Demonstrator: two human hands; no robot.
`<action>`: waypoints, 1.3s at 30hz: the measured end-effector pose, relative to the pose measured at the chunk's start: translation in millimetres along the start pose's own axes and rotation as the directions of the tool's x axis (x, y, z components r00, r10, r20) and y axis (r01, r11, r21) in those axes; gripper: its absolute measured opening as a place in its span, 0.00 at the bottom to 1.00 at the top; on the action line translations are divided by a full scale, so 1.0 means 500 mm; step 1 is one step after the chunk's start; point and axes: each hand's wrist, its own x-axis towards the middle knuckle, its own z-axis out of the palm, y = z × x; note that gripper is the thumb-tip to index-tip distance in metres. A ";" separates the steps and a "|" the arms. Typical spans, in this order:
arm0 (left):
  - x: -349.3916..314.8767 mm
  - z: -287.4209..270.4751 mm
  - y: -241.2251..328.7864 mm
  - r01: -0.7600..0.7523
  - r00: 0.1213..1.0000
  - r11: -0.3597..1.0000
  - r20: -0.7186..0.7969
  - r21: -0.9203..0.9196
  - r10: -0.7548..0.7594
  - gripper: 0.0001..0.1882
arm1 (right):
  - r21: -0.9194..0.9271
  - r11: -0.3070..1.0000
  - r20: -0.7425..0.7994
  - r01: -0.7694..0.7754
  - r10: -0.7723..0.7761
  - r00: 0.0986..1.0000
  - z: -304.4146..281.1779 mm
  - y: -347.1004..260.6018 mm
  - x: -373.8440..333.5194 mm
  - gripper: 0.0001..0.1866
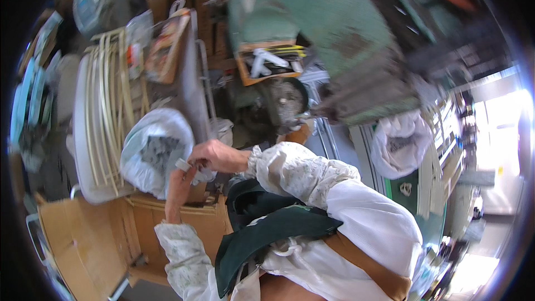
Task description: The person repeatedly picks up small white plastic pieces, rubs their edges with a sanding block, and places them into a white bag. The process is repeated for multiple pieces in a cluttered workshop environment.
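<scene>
My left hand point(178, 185) and my right hand point(216, 156) meet just over the near right rim of a white plastic bag point(131, 147). A small white piece point(182, 164) sits at the fingertips of my left hand, which is closed on it. My right hand's fingers are pinched together close beside that piece; what lies between them is too small to make out. Grey pieces point(161, 150) fill the bag's open mouth. Patterned white sleeve covers reach down both my forearms.
Long pale strips point(106, 111) lie on a white tray point(82, 134) at the left. An open cardboard box point(83, 239) stands near left. Ahead is a large green machine point(317, 11) with a box of tools point(270, 62). Another white bag point(382, 150) is to the right.
</scene>
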 end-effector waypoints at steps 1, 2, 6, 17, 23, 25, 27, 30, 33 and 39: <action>0.002 0.037 -0.004 0.094 0.992 0.996 0.084 0.007 -0.094 0.12 | -0.023 1.000 0.028 -0.008 0.009 1.000 -0.040 -0.020 -0.047 0.19; -0.004 0.084 0.037 0.235 0.967 0.926 0.167 -0.295 -0.192 0.14 | -0.053 0.997 0.023 -0.064 0.065 0.998 -0.072 -0.044 -0.093 0.19; -0.022 0.266 0.131 0.403 0.879 0.723 0.456 -0.561 -0.137 0.22 | 0.029 0.997 -0.118 -0.068 0.070 0.991 -0.163 -0.108 -0.284 0.17; -0.019 0.592 0.292 0.580 0.584 0.693 0.812 -0.429 0.015 0.17 | -0.061 0.390 -0.994 -0.919 0.063 0.093 -0.555 -0.125 -0.990 0.15; -0.018 0.702 0.350 0.540 0.629 0.761 0.773 -0.359 -0.082 0.16 | -0.431 -0.077 -0.839 -0.899 0.400 0.368 -0.801 -0.128 -1.364 0.14; -0.024 0.736 0.364 0.525 0.656 0.777 0.747 -0.347 -0.109 0.16 | -0.572 -0.051 -0.719 -0.819 0.512 0.470 -0.821 -0.110 -1.397 0.16; -0.034 0.744 0.370 0.516 0.685 0.793 0.712 -0.325 -0.155 0.16 | -0.752 0.145 -0.451 -0.643 0.599 0.662 -0.832 -0.094 -1.329 0.21; -0.039 0.765 0.363 0.507 0.687 0.806 0.708 -0.306 -0.164 0.16 | -0.901 0.174 -0.303 -0.398 0.403 0.864 -0.803 -0.082 -1.291 0.22; -0.040 0.783 0.370 0.521 0.674 0.806 0.715 -0.282 -0.185 0.16 | -0.907 -0.027 -0.367 -0.420 0.539 0.758 -0.824 -0.050 -1.339 0.25; -0.042 0.779 0.372 0.483 0.710 0.841 0.671 -0.244 -0.214 0.16 | -0.948 0.066 -0.211 -0.312 0.602 0.770 -0.873 -0.011 -1.395 0.43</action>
